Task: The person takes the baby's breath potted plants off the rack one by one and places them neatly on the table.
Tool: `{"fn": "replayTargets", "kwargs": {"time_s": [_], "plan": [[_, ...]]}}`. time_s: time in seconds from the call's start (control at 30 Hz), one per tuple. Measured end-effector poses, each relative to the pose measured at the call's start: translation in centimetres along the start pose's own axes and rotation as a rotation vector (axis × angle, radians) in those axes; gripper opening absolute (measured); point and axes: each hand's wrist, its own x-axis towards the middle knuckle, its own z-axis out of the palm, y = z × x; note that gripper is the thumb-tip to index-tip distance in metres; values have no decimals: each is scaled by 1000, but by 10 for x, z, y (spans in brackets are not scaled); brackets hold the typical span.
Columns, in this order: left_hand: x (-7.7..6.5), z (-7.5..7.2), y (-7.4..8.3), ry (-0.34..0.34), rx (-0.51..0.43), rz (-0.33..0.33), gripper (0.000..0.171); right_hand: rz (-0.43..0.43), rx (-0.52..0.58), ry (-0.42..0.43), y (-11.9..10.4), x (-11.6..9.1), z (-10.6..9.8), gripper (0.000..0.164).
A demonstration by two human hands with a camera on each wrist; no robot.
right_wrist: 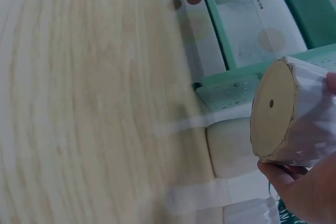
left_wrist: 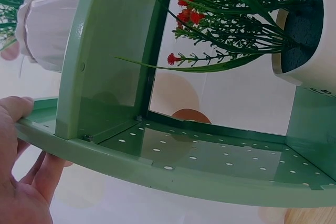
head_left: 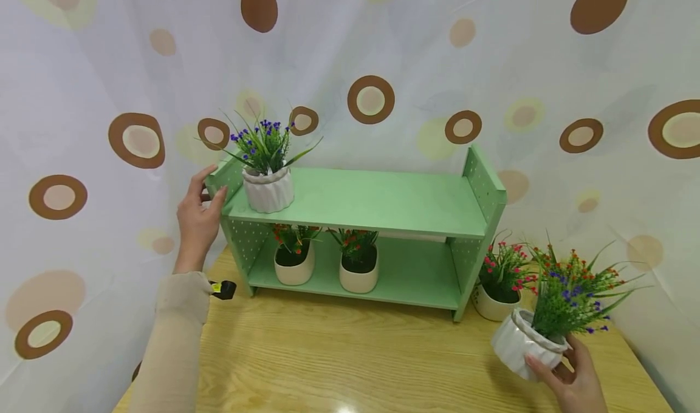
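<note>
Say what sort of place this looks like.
Probably an indoor corner set up for staging or display: a green shelf with potted flowers stands on a wooden table, spotted cloth hanging behind.

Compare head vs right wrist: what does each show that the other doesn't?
Only head: the left hand gripping the left end of the green two-tier shelf, and the white fluted pot with blue-purple flowers on its upper level.
Only right wrist: the flat tan underside of the held white fluted pot, with a small dark hole in it.
Both: the right hand holding that pot, the shelf (only partly in right wrist), and the pale wooden tabletop.
</note>
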Motion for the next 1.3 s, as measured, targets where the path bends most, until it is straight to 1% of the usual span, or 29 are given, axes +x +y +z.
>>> {"fn": "replayTargets", "kwargs": {"time_s": [0.1,0.23,0.37,0.6,0.73,1.0,1.07,1.3], "plan": [[0,0,0,0,3,-1,47,53,19,-23,6,3,-1,115],[-1,0,0,-4,-1,3,47,100,-25,-66,13,9,-3,118],[-1,0,1,-5,-7,5,47,125,-84,-95,20,14,-3,120],[-1,1,0,-7,-9,-2,47,151,-92,-93,26,17,-1,121],[0,1,-1,-7,-9,4,47,155,-103,-97,28,19,0,123],[-1,1,-2,-5,-8,7,47,157,-143,-60,32,20,0,125],[0,1,-2,-3,-6,9,47,159,-130,-64,32,19,0,126],[1,1,-2,-2,-9,7,47,114,-160,-45,30,19,5,128]]}}
